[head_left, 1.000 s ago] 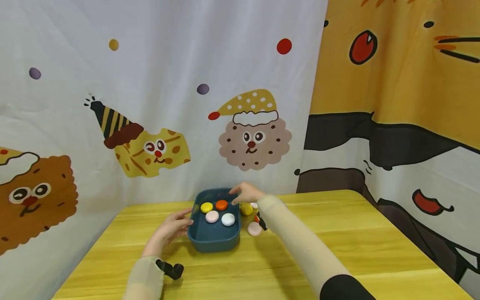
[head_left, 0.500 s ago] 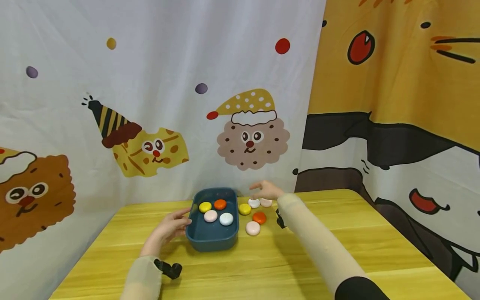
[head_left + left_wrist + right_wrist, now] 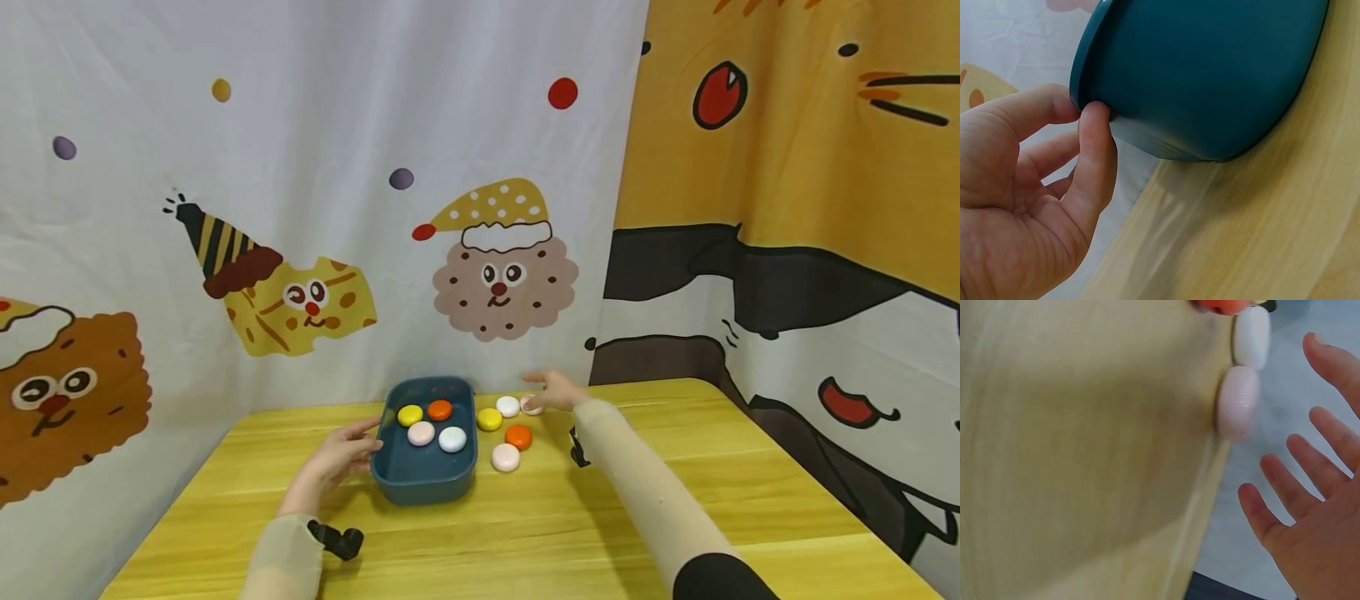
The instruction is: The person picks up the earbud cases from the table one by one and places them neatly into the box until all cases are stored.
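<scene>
My left hand (image 3: 339,456) holds the left side of a dark blue rectangular box (image 3: 425,492). In the left wrist view, the thumb (image 3: 1097,134) lies against the box wall under the rim, with a finger beside it. Inside the box lie a yellow (image 3: 410,416), an orange (image 3: 439,410), a pink (image 3: 422,433) and a white (image 3: 452,439) rounded glossy disc. My right hand (image 3: 557,390) reaches over a pale pink disc (image 3: 1238,403) at the table's back edge. Its fingers are spread in the right wrist view, apart from that disc and holding nothing.
Right of the box, a white disc (image 3: 507,407), a yellow disc (image 3: 490,419), an orange disc (image 3: 518,437) and another pink disc (image 3: 506,457) lie on the wooden table (image 3: 570,542). A cartoon-printed curtain (image 3: 330,125) hangs right behind the table.
My right hand has moved right, away from above the box's right rim, and down towards the back pink disc. My left hand has stayed at the box.
</scene>
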The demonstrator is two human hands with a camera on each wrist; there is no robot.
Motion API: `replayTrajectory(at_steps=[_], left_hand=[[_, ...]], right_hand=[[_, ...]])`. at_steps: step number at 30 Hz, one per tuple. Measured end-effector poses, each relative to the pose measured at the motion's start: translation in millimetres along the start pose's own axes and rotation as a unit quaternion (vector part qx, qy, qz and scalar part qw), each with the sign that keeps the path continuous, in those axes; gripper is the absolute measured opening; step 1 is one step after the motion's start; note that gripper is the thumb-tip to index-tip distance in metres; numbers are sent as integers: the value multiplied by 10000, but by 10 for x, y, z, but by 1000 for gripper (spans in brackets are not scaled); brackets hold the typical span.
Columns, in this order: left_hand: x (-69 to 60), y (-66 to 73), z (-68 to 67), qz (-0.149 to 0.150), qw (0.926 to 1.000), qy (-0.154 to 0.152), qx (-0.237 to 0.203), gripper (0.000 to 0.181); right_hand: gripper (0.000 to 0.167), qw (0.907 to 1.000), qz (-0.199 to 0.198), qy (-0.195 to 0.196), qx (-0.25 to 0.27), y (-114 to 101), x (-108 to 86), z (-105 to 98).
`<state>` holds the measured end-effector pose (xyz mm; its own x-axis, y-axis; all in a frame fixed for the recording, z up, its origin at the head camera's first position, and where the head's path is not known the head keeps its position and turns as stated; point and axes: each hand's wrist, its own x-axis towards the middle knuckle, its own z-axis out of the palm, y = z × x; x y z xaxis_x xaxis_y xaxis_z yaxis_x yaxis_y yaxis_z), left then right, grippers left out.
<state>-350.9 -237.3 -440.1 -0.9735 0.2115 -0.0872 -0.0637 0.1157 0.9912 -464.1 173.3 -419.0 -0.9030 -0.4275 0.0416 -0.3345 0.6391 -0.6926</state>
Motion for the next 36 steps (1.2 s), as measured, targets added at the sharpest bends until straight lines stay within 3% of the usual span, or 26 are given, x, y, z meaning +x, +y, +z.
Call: replayTrajectory(at_steps=[8, 22, 28, 36], left_hand=[[12, 16, -10, -7, 9999, 57, -98, 59], [17, -6, -8, 2, 9999, 105, -112, 60], [11, -24, 8, -34, 9997, 203, -97, 60], [5, 2, -8, -56, 9999, 72, -136, 59]], right_hand=[[68, 9989, 298, 371, -10, 103, 15, 67], [69, 9990, 181, 390, 82, 240, 79, 133], [66, 9992, 227, 320, 41, 202, 69, 153], [62, 9989, 315, 290, -207, 129, 64, 171]])
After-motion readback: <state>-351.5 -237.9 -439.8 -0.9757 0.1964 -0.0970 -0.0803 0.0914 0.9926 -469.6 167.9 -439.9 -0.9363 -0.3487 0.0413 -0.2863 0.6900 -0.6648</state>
